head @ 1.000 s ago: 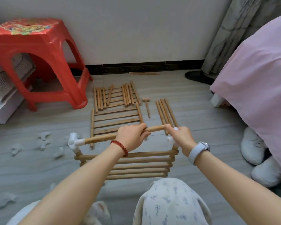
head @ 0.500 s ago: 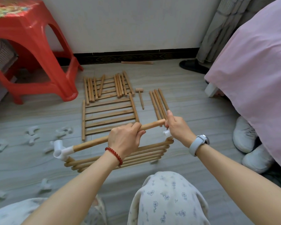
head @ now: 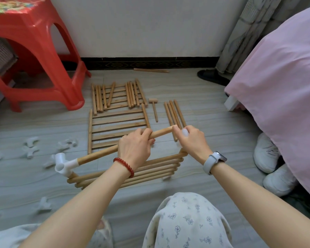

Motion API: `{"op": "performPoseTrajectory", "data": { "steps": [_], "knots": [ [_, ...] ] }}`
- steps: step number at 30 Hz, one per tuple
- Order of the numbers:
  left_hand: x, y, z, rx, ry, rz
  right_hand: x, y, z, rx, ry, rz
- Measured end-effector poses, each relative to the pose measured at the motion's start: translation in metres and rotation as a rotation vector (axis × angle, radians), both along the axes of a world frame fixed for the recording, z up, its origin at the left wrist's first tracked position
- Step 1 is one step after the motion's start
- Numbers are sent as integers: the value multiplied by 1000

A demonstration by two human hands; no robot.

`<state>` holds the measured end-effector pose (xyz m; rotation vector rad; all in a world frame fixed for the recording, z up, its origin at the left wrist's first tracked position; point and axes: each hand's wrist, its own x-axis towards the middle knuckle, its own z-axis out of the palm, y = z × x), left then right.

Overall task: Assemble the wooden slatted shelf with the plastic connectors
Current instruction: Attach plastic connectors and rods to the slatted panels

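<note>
Knees in flowered cloth (head: pixel 186 221) sit nearest. Above them the slatted panel (head: pixel 132 171) stands tilted off the floor, light and stiff. Left hand (head: pixel 135 146) wraps the dowel (head: pixel 97 155), whose far-left end sits in a white plastic connector (head: pixel 63 162); right hand (head: pixel 191 140) grips another connector (head: pixel 185 132) at the dowel's free end. Smooth wood may slip, so hold close to the joint. Loose dowels (head: pixel 174 113) and a small wooden mallet (head: pixel 154 108) lie beyond.
</note>
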<state>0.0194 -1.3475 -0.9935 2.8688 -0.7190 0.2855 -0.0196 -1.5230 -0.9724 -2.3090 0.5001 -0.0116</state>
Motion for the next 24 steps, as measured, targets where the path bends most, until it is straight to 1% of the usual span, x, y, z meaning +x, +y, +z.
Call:
{"op": "performPoseTrajectory", "data": {
  "steps": [2, 4, 6, 8, 10, 11, 12, 14, 15, 20, 24],
  "knots": [
    [-1, 2, -11, -81, -161, -30, 0, -1, 2, -167, 91, 27],
    [-5, 3, -24, -138, -347, -50, 0, -2, 8, -260, 203, 46],
    [-16, 4, -32, -151, -451, -125, -1, -1, 14, -305, 288, 66],
    [-30, 5, -41, -158, -523, -268, 0, 2, 18, -348, 326, 76],
    [-41, 5, -55, -94, -503, -443, 2, 5, 23, -377, 347, 78],
    [-43, 5, -64, -58, -453, -483, 2, 5, 24, -382, 352, 77],
    [-42, 5, -69, -50, -386, -461, 2, 5, 25, -382, 349, 82],
    [-37, 4, -73, -92, -254, -328, 0, 4, 24, -370, 334, 95],
    [-36, 2, -74, -93, -220, -280, -1, 4, 22, -357, 324, 99],
    [-35, -7, -75, -163, -252, -156, 1, 7, 15, -135, 266, 75],
    [-31, -11, -75, -185, -231, -137, 8, 5, 23, -107, 350, 121]
  ]
}}
